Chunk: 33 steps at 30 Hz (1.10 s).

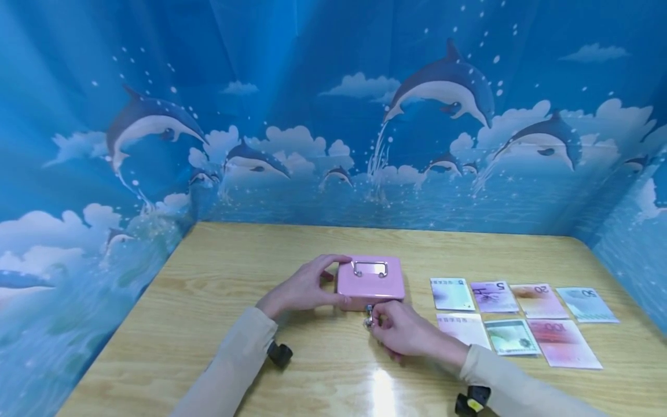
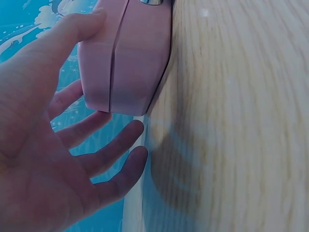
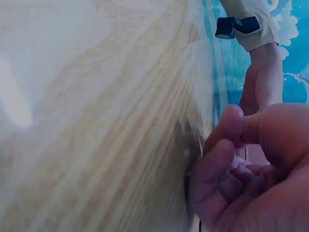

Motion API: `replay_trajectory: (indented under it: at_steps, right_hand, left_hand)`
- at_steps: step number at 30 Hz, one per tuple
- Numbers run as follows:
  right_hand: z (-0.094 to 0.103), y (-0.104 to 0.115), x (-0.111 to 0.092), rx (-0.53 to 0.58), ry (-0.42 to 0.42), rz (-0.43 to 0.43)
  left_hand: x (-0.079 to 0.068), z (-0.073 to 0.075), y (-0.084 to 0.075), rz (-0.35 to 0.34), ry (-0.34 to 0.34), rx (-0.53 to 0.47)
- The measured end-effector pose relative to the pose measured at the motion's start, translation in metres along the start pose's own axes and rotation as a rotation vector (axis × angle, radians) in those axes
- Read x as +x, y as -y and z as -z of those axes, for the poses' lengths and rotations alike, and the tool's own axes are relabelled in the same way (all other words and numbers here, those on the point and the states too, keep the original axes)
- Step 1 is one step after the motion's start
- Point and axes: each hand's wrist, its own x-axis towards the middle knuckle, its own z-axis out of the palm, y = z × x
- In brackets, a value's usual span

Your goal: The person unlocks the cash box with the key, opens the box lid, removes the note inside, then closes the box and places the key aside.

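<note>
A pink metal cash box (image 1: pixel 371 281) with a silver carrying handle (image 1: pixel 370 269) on its lid sits on the table, lid down. Around its left end, my left hand (image 1: pixel 307 285) holds it, thumb on the front corner and index finger at the back top corner. In the left wrist view the thumb lies against the box (image 2: pixel 135 63), while the lower fingers are spread beside its end. My right hand (image 1: pixel 403 327) pinches a small key (image 1: pixel 369 318) at the lock on the box's front. In the right wrist view curled fingers mostly hide the key, and the metal is blurred.
To the right of the box, several banknotes (image 1: pixel 512 336) lie in two rows on the wooden table (image 1: pixel 208 324). A blue dolphin-print curtain (image 1: pixel 312 116) hangs behind the table and along its sides. Each wrist carries a small black camera (image 1: pixel 279 354).
</note>
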Motion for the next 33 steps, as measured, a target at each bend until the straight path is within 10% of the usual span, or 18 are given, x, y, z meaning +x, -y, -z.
replay_trajectory:
  at_steps: [33]
  right_hand:
    - [-0.0015, -0.0023, 0.0025, -0.131, -0.017, 0.115]
  left_hand:
    - [0.0072, 0.0, -0.0043, -0.065, -0.006, 0.075]
